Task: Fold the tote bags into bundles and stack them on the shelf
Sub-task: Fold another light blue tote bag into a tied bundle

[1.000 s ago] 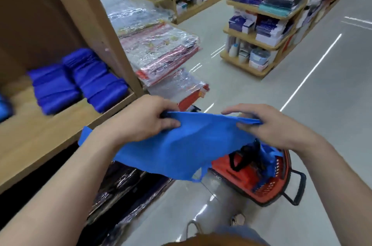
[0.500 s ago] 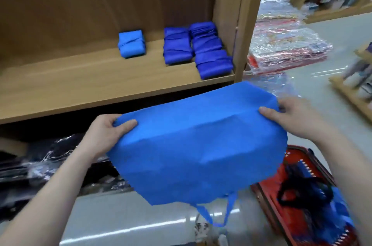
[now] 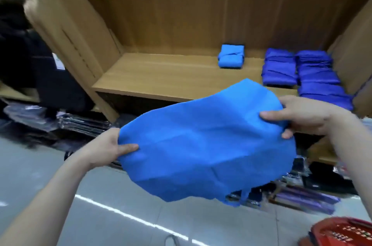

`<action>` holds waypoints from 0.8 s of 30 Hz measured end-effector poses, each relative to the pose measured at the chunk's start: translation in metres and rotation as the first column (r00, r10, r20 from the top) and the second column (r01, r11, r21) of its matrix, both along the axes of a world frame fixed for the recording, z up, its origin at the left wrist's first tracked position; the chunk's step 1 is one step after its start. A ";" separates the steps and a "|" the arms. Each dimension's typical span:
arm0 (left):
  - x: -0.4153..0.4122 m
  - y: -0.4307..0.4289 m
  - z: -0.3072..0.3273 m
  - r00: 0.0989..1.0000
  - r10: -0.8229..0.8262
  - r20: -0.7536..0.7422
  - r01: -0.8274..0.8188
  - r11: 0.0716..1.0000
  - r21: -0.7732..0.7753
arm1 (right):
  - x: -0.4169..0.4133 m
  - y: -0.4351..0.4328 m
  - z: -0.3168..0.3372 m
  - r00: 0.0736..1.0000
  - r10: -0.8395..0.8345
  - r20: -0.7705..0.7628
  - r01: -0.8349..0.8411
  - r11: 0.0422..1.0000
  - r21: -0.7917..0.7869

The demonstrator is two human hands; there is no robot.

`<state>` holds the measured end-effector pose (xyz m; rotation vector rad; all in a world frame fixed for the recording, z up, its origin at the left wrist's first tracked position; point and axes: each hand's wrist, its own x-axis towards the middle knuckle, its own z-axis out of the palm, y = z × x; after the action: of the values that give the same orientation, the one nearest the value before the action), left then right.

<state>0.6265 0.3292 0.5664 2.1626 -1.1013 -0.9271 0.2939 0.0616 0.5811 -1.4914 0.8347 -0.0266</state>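
Fingers (image 3: 127, 147) of the left hand (image 3: 104, 150) are closed on the left edge of the blue tote bag (image 3: 211, 145), thumb on top and the other fingers hidden under the cloth. The right hand (image 3: 304, 116) grips the opposite edge the same way, thumb laid across the fabric and 1 fingertip showing below it. The bag is held in the air between the 2 hands, spread nearly flat and creased, in front of the wooden shelf (image 3: 161, 76) and not touching it. 1 handle loop (image 3: 239, 198) hangs from its near edge. On the shelf, 1 light blue bundle (image 3: 231, 56) sits toward the back, apart from 2 rows of darker blue bundles (image 3: 278, 68) packed side by side at the right end; the outer row lies against the side panel. Dark wrapped goods (image 3: 80, 124) lie on the lower level beneath the shelf. A red basket (image 3: 346, 231) stands on the floor (image 3: 50, 175) at lower right, only partly in view.
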 end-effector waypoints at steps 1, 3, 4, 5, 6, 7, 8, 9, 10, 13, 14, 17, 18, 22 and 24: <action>0.020 0.004 0.001 0.999 0.014 0.039 -0.013 0.999 -0.034 | 0.022 -0.004 0.007 0.999 0.036 -0.007 -0.037 0.999 -0.031; 0.065 0.007 0.005 0.979 0.065 0.193 -0.047 0.994 -0.098 | 0.071 -0.010 0.024 0.999 -0.016 0.047 0.022 0.993 -0.116; 0.089 0.007 0.007 0.958 0.103 0.266 -0.071 0.989 -0.129 | 0.096 -0.012 0.035 0.991 -0.079 0.112 0.097 0.980 -0.173; 0.113 0.006 0.011 0.930 0.164 0.328 -0.108 0.977 -0.182 | 0.121 -0.015 0.047 0.978 -0.115 0.174 0.156 0.957 -0.245; 0.135 0.003 0.018 0.891 0.234 0.389 -0.141 0.957 -0.252 | 0.143 -0.018 0.060 0.964 -0.114 0.240 0.191 0.926 -0.327; 0.156 -0.002 0.026 0.843 0.305 0.443 -0.161 0.929 -0.333 | 0.164 -0.018 0.073 0.946 -0.093 0.310 0.224 0.880 -0.420; 0.175 -0.007 0.037 0.807 0.372 0.458 -0.169 0.889 -0.425 | 0.182 -0.018 0.087 0.922 -0.073 0.379 0.281 0.800 -0.530; 0.193 -0.012 0.050 0.791 0.432 0.432 -0.170 0.835 -0.523 | 0.198 -0.015 0.101 0.890 -0.059 0.452 0.365 0.687 -0.629; 0.209 -0.017 0.063 0.800 0.468 0.376 -0.153 0.765 -0.626 | 0.211 -0.013 0.113 0.843 -0.031 0.538 0.460 0.561 -0.688; 0.248 -0.029 0.088 0.839 0.465 0.285 -0.025 0.555 -0.831 | 0.233 -0.002 0.133 0.733 0.217 0.645 0.617 0.185 -0.764; 0.256 -0.033 0.088 0.821 0.465 0.333 0.038 0.536 -0.843 | 0.239 0.002 0.130 0.746 0.272 0.608 0.620 0.052 -0.783; 0.276 -0.043 0.063 0.787 0.430 0.442 0.160 0.550 -0.820 | 0.250 -0.006 0.089 0.839 0.225 0.496 0.541 -0.238 -0.807; 0.284 -0.047 0.048 0.777 0.408 0.479 0.179 0.586 -0.790 | 0.252 -0.012 0.069 0.877 0.171 0.449 0.480 -0.294 -0.827; 0.309 -0.084 -0.018 0.781 0.192 0.594 0.103 0.899 -0.426 | 0.257 -0.049 -0.012 0.986 -0.150 -0.074 -0.079 -0.027 -0.997; 0.316 -0.105 -0.050 0.760 -0.026 0.649 0.146 0.980 -0.131 | 0.260 -0.057 -0.043 0.863 -0.205 -0.462 -0.357 0.400 -0.844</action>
<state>0.9420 0.2246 0.5164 2.3496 -1.5405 -0.0652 0.5543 0.0044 0.5382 -2.7178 1.2779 -0.0281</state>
